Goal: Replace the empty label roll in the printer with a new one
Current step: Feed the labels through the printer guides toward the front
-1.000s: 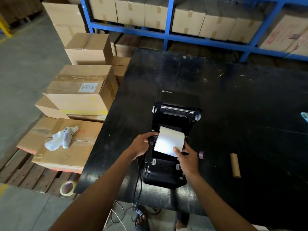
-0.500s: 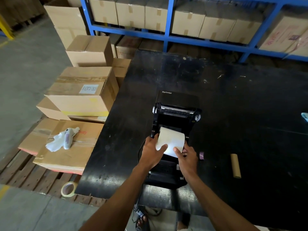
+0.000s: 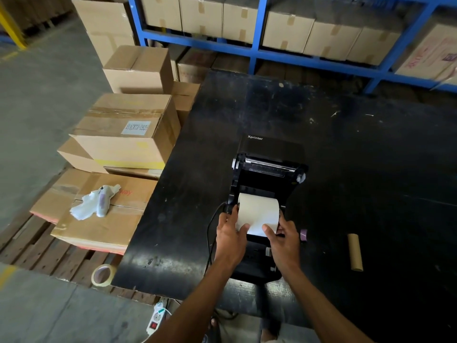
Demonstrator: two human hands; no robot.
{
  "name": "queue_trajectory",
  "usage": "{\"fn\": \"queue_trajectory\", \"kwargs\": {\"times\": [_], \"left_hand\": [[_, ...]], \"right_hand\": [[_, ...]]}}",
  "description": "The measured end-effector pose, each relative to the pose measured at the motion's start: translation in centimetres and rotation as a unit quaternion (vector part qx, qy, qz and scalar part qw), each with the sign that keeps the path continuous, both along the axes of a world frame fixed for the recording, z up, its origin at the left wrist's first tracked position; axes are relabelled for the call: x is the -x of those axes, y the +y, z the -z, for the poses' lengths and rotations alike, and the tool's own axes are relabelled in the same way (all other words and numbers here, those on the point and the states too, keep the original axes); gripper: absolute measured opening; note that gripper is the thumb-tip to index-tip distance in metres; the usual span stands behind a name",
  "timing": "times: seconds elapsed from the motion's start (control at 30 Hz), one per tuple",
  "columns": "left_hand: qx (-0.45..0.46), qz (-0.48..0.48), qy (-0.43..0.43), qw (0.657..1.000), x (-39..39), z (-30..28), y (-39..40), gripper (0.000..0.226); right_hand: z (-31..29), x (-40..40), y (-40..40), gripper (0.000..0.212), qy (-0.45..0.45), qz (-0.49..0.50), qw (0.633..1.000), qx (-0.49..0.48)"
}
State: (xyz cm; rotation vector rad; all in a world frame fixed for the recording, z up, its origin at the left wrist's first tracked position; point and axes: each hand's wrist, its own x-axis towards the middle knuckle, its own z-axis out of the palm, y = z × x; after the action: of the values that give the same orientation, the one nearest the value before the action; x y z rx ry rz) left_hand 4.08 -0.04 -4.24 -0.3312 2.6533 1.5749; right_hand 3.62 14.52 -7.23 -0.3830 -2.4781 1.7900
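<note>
Both forearms reach in from the near edge of the black table. The left hand and the right hand each clamp 1 end of the new label roll, fingers curled over the end faces and thumbs pressed on the white paper. Gripping at both ends appears intended to keep the roll level and centred as it settles between the side guides; whether the guides already touch the roll ends cannot be told, as the hands cover them.

The roll sits in the open bay of the printer, roughly midway along the body. Its long axis runs left to right, across the printer and parallel to the roller bar on the raised lid beyond it. The loose paper edge faces the person, toward the near end of the printer.

To the right, well apart from the printer, the empty cardboard core lies on the table, its axis running near to far. It appears set aside to keep the bay free.
</note>
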Motion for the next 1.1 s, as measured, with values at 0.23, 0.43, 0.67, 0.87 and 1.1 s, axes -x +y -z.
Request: {"fn": "queue_trajectory", "kwargs": {"times": [0.23,0.43,0.67,0.87,1.1], "left_hand": [[0.024,0.016,-0.045,0.999,1.1,0.2,-0.1,0.054],[0.048,0.022,-0.049,0.997,1.2,0.1,-0.2,0.051],[0.058,0.023,-0.051,0.997,1.7,0.4,-0.5,0.052],[0.067,0.022,-0.042,0.997,1.3,0.7,-0.4,0.053],[0.059,0.020,-0.054,0.997,1.8,1.1,-0.8,0.050]], "right_hand": [[-0.3,0.6,0.1,0.033,-0.002,-0.018,1.000,-0.012],[-0.4,0.8,0.1,0.034,0.007,-0.029,0.999,-0.024],[-0.4,1.0,-0.2,0.036,-0.012,-0.025,0.998,-0.050],[0.1,0.6,-0.4,0.058,-0.038,-0.004,0.998,-0.042],[0.1,-0.6,1.6,0.079,-0.043,-0.013,0.994,0.101]]}}
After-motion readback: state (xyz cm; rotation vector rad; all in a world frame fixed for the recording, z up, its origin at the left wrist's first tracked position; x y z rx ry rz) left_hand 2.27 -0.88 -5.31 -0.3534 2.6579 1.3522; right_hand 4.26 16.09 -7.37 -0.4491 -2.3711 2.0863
